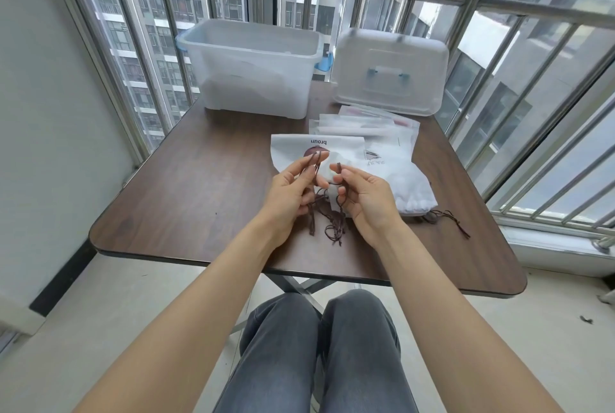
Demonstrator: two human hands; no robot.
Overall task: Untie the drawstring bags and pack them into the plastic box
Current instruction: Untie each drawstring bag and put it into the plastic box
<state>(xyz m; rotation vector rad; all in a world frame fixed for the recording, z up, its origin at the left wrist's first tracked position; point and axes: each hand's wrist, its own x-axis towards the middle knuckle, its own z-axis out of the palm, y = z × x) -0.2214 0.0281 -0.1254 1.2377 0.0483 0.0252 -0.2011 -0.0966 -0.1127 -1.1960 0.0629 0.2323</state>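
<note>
Beneath both hands lies the brown wooden counter. Beyond the hands, at the far edge, stands the open translucent plastic box; its lid lies just beside it, beyond the right hand. Between box and hands rests a stack of white drawstring bags, the top one printed "brown", the nearest touching the fingertips. The left hand and right hand are held close together, each pinching strands of the tangled brown drawstring cords, which hang to the counter between the wrists.
</note>
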